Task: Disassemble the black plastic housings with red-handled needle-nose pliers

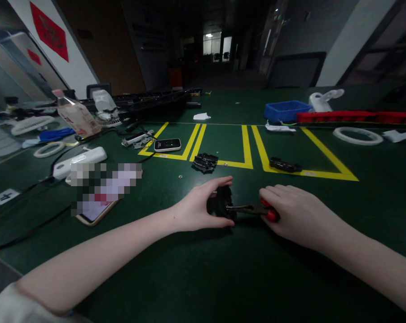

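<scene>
Near the middle of the green table, my left hand [198,206] grips a black part [219,202] between thumb and fingers. My right hand [292,215] is closed around the red handles of a pair of pliers [248,209]. The long-nosed jaws point left and touch the right side of the black part. Just beyond my left hand lies a cluster of black pieces [205,162] at a yellow tape line. Another black piece [285,165] rests on the tape farther right.
A phone [105,197] and a white device [81,161] lie at left, with black cables. A small device with a screen [167,145] sits inside the left tape outline. Behind stand a bottle [75,114], a blue bin [286,111] and a long red strip [354,117]. A white ring [358,136] lies at right.
</scene>
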`<state>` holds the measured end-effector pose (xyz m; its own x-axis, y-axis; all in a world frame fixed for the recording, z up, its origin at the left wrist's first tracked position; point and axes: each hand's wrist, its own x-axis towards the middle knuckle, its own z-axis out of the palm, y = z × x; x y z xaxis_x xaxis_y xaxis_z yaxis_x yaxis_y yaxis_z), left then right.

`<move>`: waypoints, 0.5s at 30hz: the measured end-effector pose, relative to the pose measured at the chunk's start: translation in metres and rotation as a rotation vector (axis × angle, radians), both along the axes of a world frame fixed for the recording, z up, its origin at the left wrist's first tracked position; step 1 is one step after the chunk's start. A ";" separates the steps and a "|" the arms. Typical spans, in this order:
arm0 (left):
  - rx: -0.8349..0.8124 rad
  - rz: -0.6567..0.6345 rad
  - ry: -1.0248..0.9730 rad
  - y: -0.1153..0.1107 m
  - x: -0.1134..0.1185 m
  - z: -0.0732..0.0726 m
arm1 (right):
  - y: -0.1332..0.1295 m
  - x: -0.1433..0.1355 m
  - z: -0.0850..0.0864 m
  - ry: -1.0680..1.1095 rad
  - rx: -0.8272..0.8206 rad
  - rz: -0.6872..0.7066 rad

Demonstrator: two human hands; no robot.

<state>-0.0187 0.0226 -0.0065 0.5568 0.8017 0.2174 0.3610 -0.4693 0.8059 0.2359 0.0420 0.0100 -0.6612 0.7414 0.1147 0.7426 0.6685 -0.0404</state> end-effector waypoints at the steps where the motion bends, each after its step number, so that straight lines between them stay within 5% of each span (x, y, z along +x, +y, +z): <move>1: 0.008 0.002 0.010 0.000 0.000 0.001 | 0.001 0.000 -0.001 0.003 0.003 0.004; 15: -0.050 0.004 -0.041 0.004 -0.004 0.000 | 0.006 0.002 -0.014 0.137 -0.014 0.038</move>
